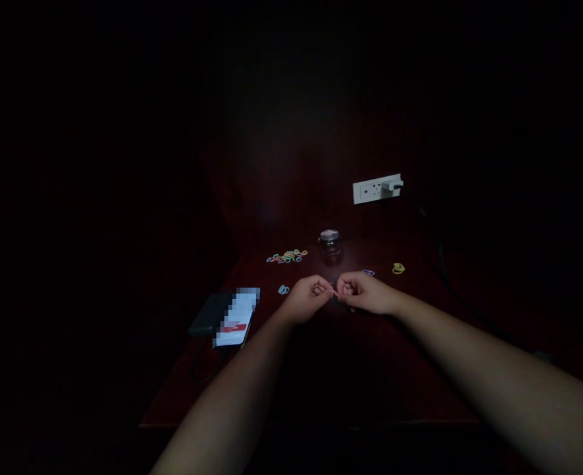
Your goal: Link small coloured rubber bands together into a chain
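Observation:
My left hand (309, 298) and my right hand (365, 292) meet over the middle of the dark red table, fingertips pinched together. Between them is a small orange band (335, 293), held by both. Left of my left hand lie a few light blue bands (284, 289). A purple band (368, 272) shows just behind my right hand, and yellow bands (398, 268) form a small group farther right. Behind my left hand spreads a loose pile of mixed coloured bands (288, 256). Something orange shows partly beneath my right hand.
A clear jar with a lid (330, 244) stands at the back of the table (321, 396). On the left lie a lit phone (236, 320) and a dark box-shaped object (209, 314) with a cable. A wall socket (376, 189) holds a plug, its cable running down on the right.

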`<state>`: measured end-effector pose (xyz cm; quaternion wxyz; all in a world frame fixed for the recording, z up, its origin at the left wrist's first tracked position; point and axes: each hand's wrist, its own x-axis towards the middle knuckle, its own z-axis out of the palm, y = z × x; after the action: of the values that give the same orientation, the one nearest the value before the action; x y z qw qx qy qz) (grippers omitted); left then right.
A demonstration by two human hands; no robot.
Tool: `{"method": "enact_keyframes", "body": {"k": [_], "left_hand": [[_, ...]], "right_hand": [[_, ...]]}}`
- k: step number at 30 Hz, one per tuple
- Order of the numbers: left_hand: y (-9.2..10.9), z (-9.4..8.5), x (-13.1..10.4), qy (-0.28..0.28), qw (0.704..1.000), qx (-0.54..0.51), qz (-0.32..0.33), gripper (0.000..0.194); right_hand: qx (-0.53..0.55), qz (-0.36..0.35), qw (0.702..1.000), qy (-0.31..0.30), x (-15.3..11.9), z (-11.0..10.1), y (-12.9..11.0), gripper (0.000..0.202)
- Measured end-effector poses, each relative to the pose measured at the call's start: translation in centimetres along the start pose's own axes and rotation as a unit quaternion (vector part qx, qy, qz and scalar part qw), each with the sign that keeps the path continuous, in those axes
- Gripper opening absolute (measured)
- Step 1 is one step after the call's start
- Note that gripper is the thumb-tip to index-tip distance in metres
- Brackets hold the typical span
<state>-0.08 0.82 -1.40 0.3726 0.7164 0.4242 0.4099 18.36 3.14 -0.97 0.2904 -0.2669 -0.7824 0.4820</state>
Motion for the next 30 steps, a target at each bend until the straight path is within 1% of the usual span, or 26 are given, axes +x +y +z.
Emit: {"method": "enact_keyframes", "body": {"k": [7, 13, 20, 27, 30], "left_hand": [[-0.17, 0.08, -0.04, -0.018, 1.0, -0.01, -0.011, 0.02], [-0.4, 0.13, -0.05, -0.039, 0.999, -0.017, -0.013, 0.021], [0.14, -0.01, -0.1, -0.008, 1.0, -0.001, -0.013, 0.016], [0.12, 0.02, -0.06, -0.033, 0.999, -0.007, -0.014, 0.015], [0.25, 0.07, -0.04, -0.029, 0.999, -0.008, -0.017, 0.013]], "right_hand": [[-0.027, -0.015, 0.999, 0.04, 0.08, -0.37, -0.21, 0.02], [-0.045, -0.024, 0.997, 0.062, 0.09, -0.39, -0.46, 0.02], [-0.082, -0.03, 0.994, 0.072, 0.08, -0.53, -0.26, 0.023], [-0.127, -0.044, 0.987, 0.087, 0.09, -0.61, -0.3, 0.023], [-0.144, -0.044, 0.985, 0.088, 0.04, -0.69, -0.42, 0.023]]}}
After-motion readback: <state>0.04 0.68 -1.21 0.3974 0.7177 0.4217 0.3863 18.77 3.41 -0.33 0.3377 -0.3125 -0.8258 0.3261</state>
